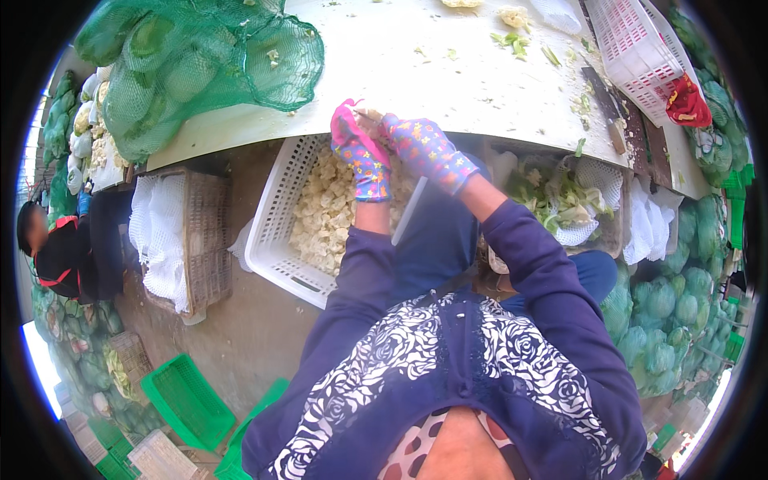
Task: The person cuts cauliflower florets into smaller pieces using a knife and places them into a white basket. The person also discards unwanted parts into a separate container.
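My left hand (pixel 362 157), in a flowered glove with a pink palm, is curled around a pale piece of cauliflower (pixel 359 110). Close against it, my right hand (pixel 425 149), in a matching glove, is closed on what looks like a small knife (pixel 373 114); the fingers hide most of it. Both hands are above the near edge of a white table (pixel 384 66). Below them, a white plastic crate (pixel 267 234) holds many cut cauliflower florets (pixel 324 225). It stands tilted beside my leg, and my left forearm covers part of it.
A green net bag (pixel 174 72) of cauliflower heads lies at the table's left. A knife (pixel 606 111) and leaf scraps (pixel 513 45) lie at the right, near a white basket (pixel 639 57). Crates flank my legs. A person (pixel 66 252) is at far left.
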A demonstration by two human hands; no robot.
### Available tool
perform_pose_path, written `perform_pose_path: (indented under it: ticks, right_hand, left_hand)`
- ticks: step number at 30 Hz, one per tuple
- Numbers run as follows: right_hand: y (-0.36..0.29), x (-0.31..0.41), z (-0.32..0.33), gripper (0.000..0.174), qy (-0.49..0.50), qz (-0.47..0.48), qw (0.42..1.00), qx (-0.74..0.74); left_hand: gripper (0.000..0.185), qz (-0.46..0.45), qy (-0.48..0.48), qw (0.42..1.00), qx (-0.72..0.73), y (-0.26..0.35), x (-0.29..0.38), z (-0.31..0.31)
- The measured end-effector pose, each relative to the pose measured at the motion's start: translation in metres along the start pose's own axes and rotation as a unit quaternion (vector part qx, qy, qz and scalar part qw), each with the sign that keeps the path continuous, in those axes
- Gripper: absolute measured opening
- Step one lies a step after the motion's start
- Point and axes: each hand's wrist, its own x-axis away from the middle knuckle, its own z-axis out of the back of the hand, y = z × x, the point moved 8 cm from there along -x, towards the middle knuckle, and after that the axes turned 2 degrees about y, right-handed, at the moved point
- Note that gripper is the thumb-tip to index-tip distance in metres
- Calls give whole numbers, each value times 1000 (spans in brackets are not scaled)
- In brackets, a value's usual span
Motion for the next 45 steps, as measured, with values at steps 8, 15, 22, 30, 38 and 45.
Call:
perform_pose_path:
  ticks: [8, 15, 22, 30, 38, 45]
  right_hand:
    - [18, 12, -33, 29, -88, -280, 826, -481]
    - [37, 3, -37, 33, -3, -251, 873, -419]
    - [-16, 0, -14, 24, 12, 106, 991, -85]
    - [-18, 11, -35, 17, -51, 51, 996, -46]
    - [-8, 11, -42, 24, -103, -71, 958, -257]
    - [3, 25, -43, 23, -102, -266, 853, -436]
  left_hand:
    - [61, -29, -139, 982, -128, 26, -18, 2]
    - [76, 204, -154, 965, 52, 13, -11, 21]
    - [91, 254, -204, 945, -15, 21, -5, 26]
    - [79, 285, -213, 934, -8, 4, 2, 37]
    - [58, 180, -227, 957, -23, 23, 3, 30]
    - [62, 202, -183, 954, 123, 25, -6, 46]
